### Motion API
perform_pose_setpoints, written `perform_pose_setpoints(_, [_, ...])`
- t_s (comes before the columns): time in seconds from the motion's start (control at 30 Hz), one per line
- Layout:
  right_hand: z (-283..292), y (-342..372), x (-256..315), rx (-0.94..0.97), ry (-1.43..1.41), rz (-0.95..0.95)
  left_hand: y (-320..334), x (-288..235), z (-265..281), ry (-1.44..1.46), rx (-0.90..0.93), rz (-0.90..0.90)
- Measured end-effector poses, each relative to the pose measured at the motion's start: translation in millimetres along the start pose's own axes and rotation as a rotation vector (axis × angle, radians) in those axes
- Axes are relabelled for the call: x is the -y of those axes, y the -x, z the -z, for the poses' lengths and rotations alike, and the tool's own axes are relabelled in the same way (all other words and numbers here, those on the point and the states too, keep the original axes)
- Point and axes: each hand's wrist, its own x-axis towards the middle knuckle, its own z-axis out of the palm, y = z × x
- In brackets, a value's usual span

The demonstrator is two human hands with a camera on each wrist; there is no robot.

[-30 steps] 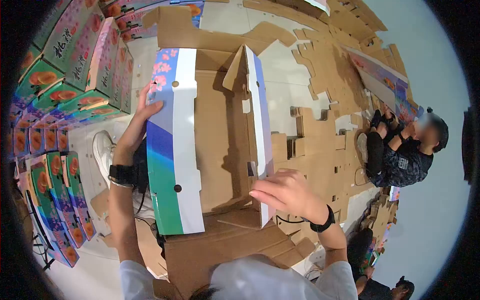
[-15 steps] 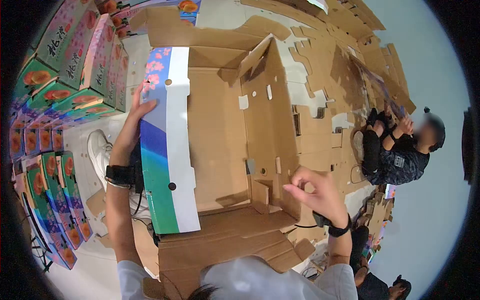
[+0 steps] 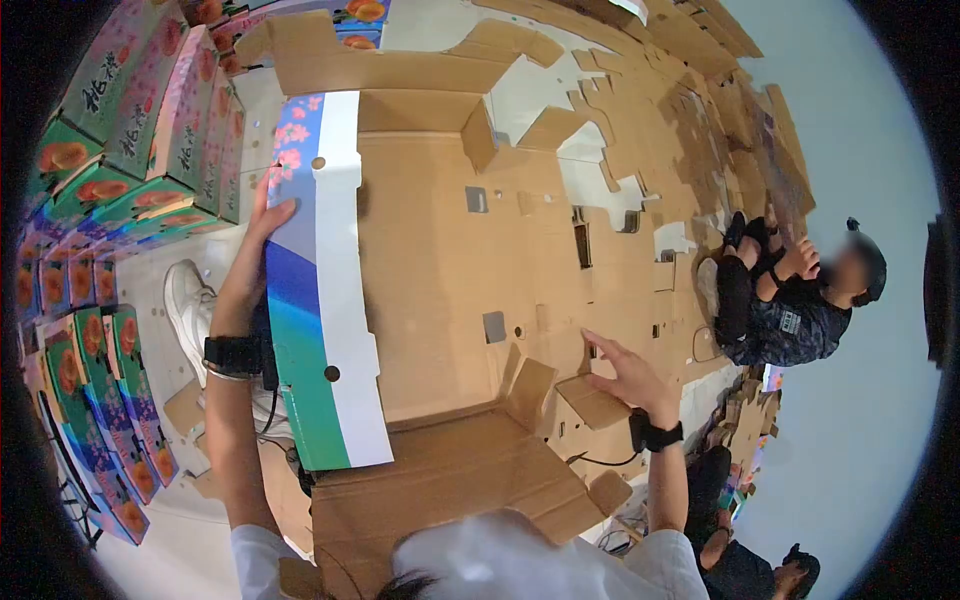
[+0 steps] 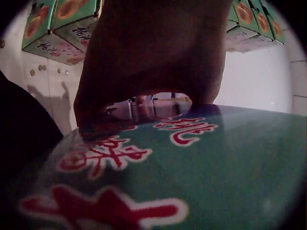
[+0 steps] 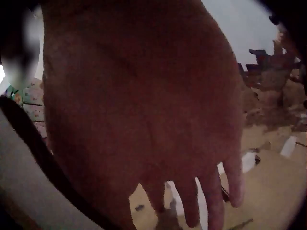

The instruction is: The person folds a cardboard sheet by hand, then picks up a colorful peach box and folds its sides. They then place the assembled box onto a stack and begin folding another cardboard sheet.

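Head camera, left to right: at 10 o'clock I have a stack of green-and-pink printed peach cartons [image 3: 150, 150], and between 8 and 9 a row of green, blue and purple boxes [image 3: 110, 400]. Next comes the left hand [image 3: 262, 222], clamped on the glossy blue, green and white printed side wall [image 3: 292, 300] of a large open brown cardboard carton [image 3: 425, 260], near the wall's 10 o'clock end. That carton lies mid-view, inside upward, with a brown upper flap [image 3: 400, 72] at 12 and a brown lower flap [image 3: 450, 475] at 6. At 4 o'clock the right hand [image 3: 635, 382] has its fingers straight and apart, holding nothing; whether it touches the cardboard I can't tell. A seated person in dark clothes [image 3: 790, 325] is at 3 o'clock.

I judge the step to be working the carton's panels along their creases. I'd keep the left grip firm so the printed wall stays square, press with a flat right palm, and mind the small brown corner tab [image 3: 528, 392], which could buckle.

Writing: the stacked cartons carry black brush characters, the first apparently 桃 (peach). Left wrist view shows white-edged red characters [image 4: 184, 132] on green; the rest I can't read surely.
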Motion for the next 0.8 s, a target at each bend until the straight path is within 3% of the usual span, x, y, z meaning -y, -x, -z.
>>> perform_pose_setpoints(0.07, [-29.9, -4.4, -22.3, -0.019, -0.049, 0.048, -0.7, 1.0, 0.1, -0.011, -0.002, 0.015])
perform_pose_setpoints(0.17, [-86.4, -12.1, -35.2, -0.157, 0.115, 0.034, -1.2, 3.1, 2.6, 0.026, 0.03, 0.048])
perform_pose_setpoints(0.23, [-124.1, -17.2, -31.8, -0.26, -0.19, -0.058, 0.5, 1.4, 0.1, 0.01, 0.013, 0.023])
perform_pose_setpoints(0.27, [-138.0, -20.2, -26.6, -0.26, -0.189, -0.058, 0.9, 1.1, -0.5, 0.01, 0.013, 0.022])
perform_pose_setpoints(0.33, [-160.5, -25.0, -20.2, -0.49, -0.469, -0.105, 1.1, 0.5, -2.2, 0.004, 0.022, -0.012])
perform_pose_setpoints(0.37, [-188.0, -30.0, -41.1, -0.489, -0.466, -0.103, 2.2, 0.0, -3.7, 0.006, 0.021, -0.014])
perform_pose_setpoints(0.43, [-248.2, -45.9, -94.1, -0.629, -0.159, -0.324, 4.1, -2.7, -6.7, -0.016, 0.004, -0.038])
perform_pose_setpoints(0.67, [-215.3, -57.1, -48.5, -0.831, -1.145, -0.49, 1.3, 4.9, 6.4, 0.045, 0.027, 0.071])
perform_pose_setpoints(0.8, [-201.1, -64.1, -45.6, -0.834, -1.279, -0.53, 1.1, 9.3, 5.7, 0.119, -0.009, 0.107])
